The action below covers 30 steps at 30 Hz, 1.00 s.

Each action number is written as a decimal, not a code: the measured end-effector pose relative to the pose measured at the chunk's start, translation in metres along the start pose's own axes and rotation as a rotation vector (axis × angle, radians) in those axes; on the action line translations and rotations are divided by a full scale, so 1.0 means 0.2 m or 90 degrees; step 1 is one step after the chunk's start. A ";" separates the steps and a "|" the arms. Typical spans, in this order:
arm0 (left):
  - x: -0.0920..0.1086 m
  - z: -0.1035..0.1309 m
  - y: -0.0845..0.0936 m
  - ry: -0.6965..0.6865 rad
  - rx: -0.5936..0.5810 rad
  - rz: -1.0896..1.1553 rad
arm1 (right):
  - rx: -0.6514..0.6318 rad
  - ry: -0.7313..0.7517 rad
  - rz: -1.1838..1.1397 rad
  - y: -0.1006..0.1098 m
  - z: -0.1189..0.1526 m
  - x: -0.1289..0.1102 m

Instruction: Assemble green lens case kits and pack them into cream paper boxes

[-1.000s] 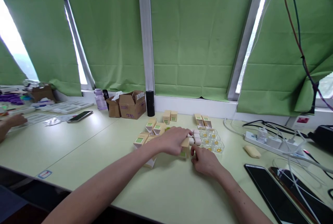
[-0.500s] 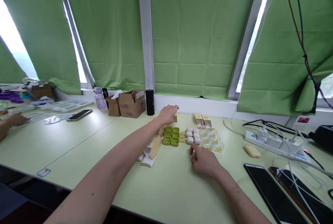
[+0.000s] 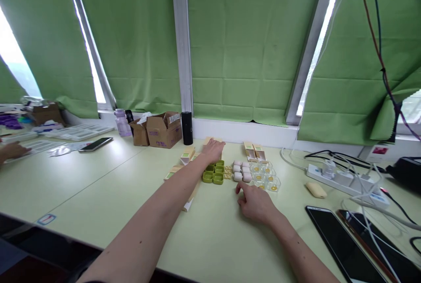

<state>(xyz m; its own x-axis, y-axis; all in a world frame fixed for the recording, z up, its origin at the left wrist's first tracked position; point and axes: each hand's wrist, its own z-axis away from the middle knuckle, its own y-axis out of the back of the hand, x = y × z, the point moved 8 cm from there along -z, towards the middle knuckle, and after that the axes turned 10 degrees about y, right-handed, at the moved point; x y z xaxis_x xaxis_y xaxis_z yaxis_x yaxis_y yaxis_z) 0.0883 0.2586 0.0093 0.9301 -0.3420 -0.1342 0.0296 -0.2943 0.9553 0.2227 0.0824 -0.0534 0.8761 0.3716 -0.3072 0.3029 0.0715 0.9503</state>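
My left hand [image 3: 213, 149] reaches over the far side of the green square cups [image 3: 213, 177], its fingers stretched out by small cardboard boxes at the back. My right hand [image 3: 255, 200] rests near the pale pink blocks [image 3: 242, 171], fingers curled; whether it holds anything is too small to tell. Between cups and blocks lie small yellowish pieces [image 3: 227, 172]. Clear containers with yellow centres [image 3: 266, 176] stand to the right. Open cardboard boxes [image 3: 255, 151] lie behind them. More cardboard boxes [image 3: 187, 155] sit left of the cups, partly hidden by my left arm.
A brown carton [image 3: 163, 130] and black cylinder [image 3: 187, 128] stand at the back. Right are a beige oval object [image 3: 316, 189], a power strip [image 3: 347, 183] with cables and a dark tablet [image 3: 340, 241]. Another person's hand [image 3: 15, 150] is at the far left.
My left hand has moved slightly lower, its fingers now flatter beside the back boxes. My right hand stays nearly in place. The view has shifted slightly.
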 end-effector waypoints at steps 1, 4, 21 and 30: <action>0.00 0.01 0.01 0.006 0.010 -0.001 | 0.000 0.001 0.000 0.00 0.00 0.00; 0.01 0.08 0.04 0.030 0.039 0.000 | 0.003 0.002 -0.003 0.01 0.00 0.00; 0.09 0.24 0.00 0.107 -0.056 0.042 | -0.001 0.002 -0.003 0.01 0.01 -0.01; 0.07 0.17 -0.04 0.137 -0.101 0.090 | -0.004 0.001 0.003 0.00 0.00 -0.02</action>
<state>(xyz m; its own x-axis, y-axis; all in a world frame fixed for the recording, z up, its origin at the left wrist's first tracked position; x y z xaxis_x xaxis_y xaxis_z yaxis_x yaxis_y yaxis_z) 0.0890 0.2246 -0.0092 0.9848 -0.1675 0.0458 -0.0647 -0.1087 0.9920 0.2201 0.0808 -0.0521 0.8768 0.3740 -0.3023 0.2960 0.0758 0.9522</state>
